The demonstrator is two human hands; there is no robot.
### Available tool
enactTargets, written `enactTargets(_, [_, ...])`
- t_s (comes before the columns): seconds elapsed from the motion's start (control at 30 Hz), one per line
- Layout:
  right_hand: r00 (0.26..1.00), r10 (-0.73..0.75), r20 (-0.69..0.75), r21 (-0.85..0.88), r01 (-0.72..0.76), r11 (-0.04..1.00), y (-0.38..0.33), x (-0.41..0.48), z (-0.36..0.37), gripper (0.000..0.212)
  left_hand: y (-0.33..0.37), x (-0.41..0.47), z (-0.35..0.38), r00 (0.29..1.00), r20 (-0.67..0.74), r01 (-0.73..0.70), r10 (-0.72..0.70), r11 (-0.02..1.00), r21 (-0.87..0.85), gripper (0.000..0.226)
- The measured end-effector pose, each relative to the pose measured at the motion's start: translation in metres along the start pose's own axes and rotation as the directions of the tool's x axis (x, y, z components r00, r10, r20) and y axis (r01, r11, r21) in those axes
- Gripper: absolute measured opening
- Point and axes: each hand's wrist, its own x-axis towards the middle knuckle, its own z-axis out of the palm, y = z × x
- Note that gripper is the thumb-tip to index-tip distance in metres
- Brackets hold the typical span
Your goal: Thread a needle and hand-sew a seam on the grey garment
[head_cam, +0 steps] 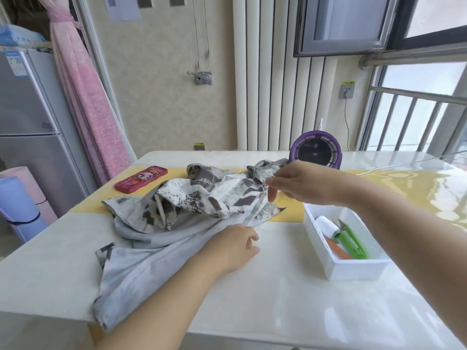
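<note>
1. Across the table's [278, 299] middle and over its front-left edge lies the grey garment [177, 205], bunched and patterned on a yellow mat [404, 188], with a plain part hanging off the edge.
2. Left hand [232, 246] rests on the garment's plain near edge, fingers bent; cannot tell if they pinch the cloth.
3. Right hand [298, 183] is raised over the garment's far-right end and holds a needle [269, 173] in a thumb-and-fingertip pinch.
4. White tray [353, 270] sits near the right edge, holding a white thread spool [327, 226], green snips [351, 238] and an orange item [337, 250], unclear what.
5. Red phone [140, 179] lies toward the far-left corner.
6. Purple round device [316, 150] stands at the far edge, behind the right hand.
</note>
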Motion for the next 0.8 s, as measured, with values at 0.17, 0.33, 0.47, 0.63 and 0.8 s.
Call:
enactTargets(0.17, [0.995, 0.057, -0.086, -0.062, -0.063, 0.996, 0.008, -0.006, -0.007, 0.042, 0.019, -0.001, -0.010, 1.000, -0.014, -0.018, 0.015, 0.972, -0.234, 0.017])
enactTargets(0.33, [0.976, 0.100, -0.194, -0.072, -0.116, 0.991, 0.016, -0.007, -0.010, 0.040, 0.072, -0.017, -0.014, 0.942, 0.204, -0.069, 0.265, 0.751, -0.657, 0.021])
enactTargets(0.47, [0.970, 0.147, -0.194, -0.081, -0.165, 0.983, 0.024, -0.011, -0.010, 0.038, 0.089, -0.031, -0.014, 0.848, 0.359, 0.015, 0.390, 0.659, -0.752, 0.029])
enactTargets(0.63, [0.962, 0.210, -0.173, -0.126, -0.234, 0.964, 0.035, -0.006, -0.003, 0.037, 0.056, -0.035, -0.034, 0.875, 0.441, 0.084, 0.200, 0.834, -0.546, 0.041])
enactTargets(0.8, [0.969, 0.185, -0.161, -0.152, -0.210, 0.966, 0.034, 0.012, 0.015, 0.033, 0.006, -0.040, -0.063, 0.944, 0.314, 0.235, -0.102, 0.875, -0.423, 0.025])
